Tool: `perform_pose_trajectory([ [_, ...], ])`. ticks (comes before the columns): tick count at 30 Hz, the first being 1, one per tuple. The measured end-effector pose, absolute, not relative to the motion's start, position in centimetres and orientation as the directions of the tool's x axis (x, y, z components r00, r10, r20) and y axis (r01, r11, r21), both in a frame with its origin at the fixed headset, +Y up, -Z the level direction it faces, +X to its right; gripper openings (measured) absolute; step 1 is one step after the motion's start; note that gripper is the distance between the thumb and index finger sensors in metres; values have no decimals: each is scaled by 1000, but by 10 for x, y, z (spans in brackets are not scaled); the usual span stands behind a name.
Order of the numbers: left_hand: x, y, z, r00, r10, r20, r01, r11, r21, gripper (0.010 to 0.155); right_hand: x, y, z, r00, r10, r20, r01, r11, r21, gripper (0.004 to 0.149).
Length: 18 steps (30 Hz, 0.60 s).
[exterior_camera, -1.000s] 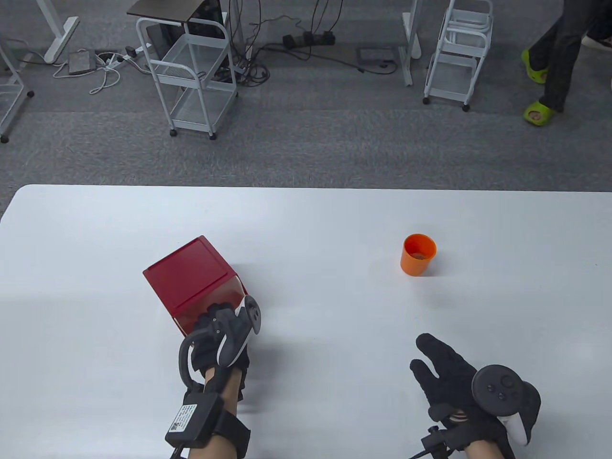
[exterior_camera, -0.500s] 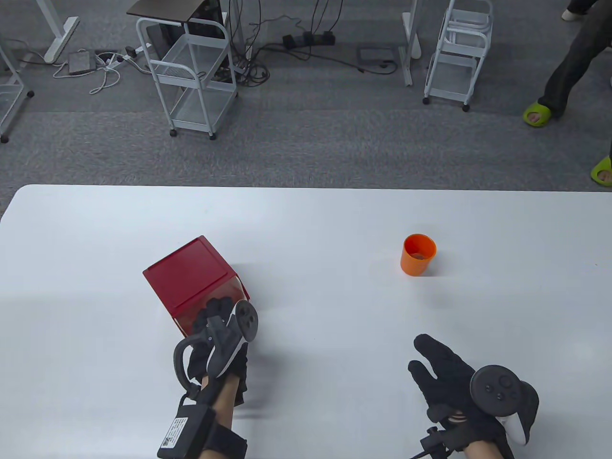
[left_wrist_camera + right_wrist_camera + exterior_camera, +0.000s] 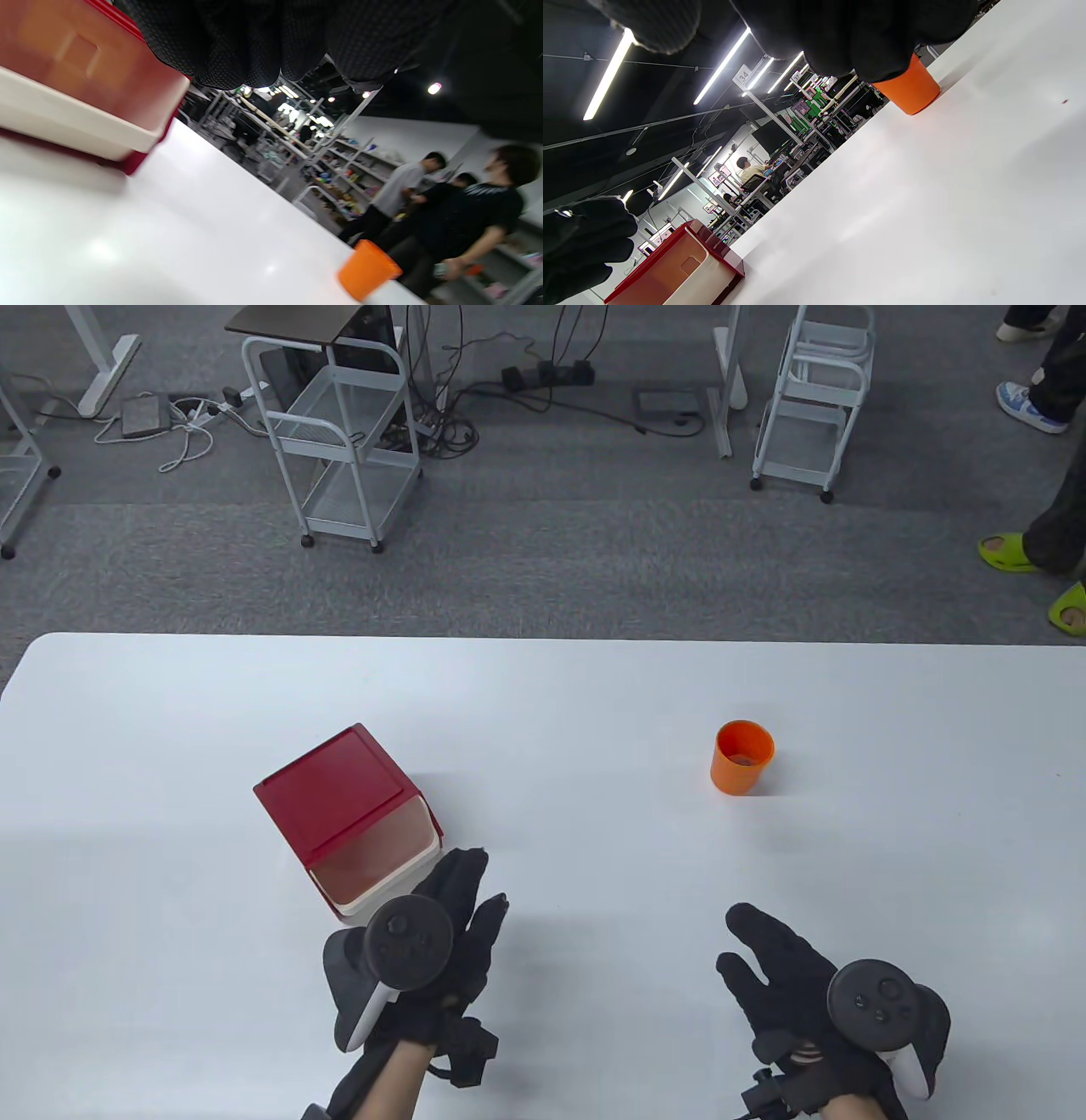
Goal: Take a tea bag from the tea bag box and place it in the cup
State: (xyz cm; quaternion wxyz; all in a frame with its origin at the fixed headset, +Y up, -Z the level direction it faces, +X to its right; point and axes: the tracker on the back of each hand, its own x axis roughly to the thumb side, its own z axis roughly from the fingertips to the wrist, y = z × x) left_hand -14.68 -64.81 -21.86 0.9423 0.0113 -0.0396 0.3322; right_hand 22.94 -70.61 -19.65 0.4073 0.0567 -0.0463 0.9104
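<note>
The red tea bag box stands left of centre on the white table, its translucent front flap down. My left hand lies just right of the box's front, fingers stretched out, holding nothing. The orange cup stands upright at the right with something brownish inside. My right hand lies open and empty near the front edge, well short of the cup. The left wrist view shows the box and the cup. The right wrist view shows the cup and the box.
Beyond the table's far edge are grey carpet, two white wire carts and cables. People stand at the far right.
My left hand has come away from the box's front opening and turned flat with fingers stretched out. The box's front flap is now down. My right hand has hardly moved.
</note>
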Motion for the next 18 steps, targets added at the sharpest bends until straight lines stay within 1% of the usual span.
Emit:
perform_pose_trajectory([
  [4,-141,-657,-208,673,728,131,-726,684,-71,64,229,-706,-196,-662,736,142,-747,-664,-38,64],
  [8,-134,-671,-201,607,779,159,-769,626,-128,67,229,-707,-196,-664,735,139,-745,-666,-36,64],
  [14,-130,-694,-199,595,791,146,-764,612,-205,71,229,-708,-196,-673,728,134,-737,-676,-28,64],
  [18,-130,-703,-200,593,794,135,-756,606,-245,72,228,-709,-196,-681,720,130,-728,-685,-22,65],
])
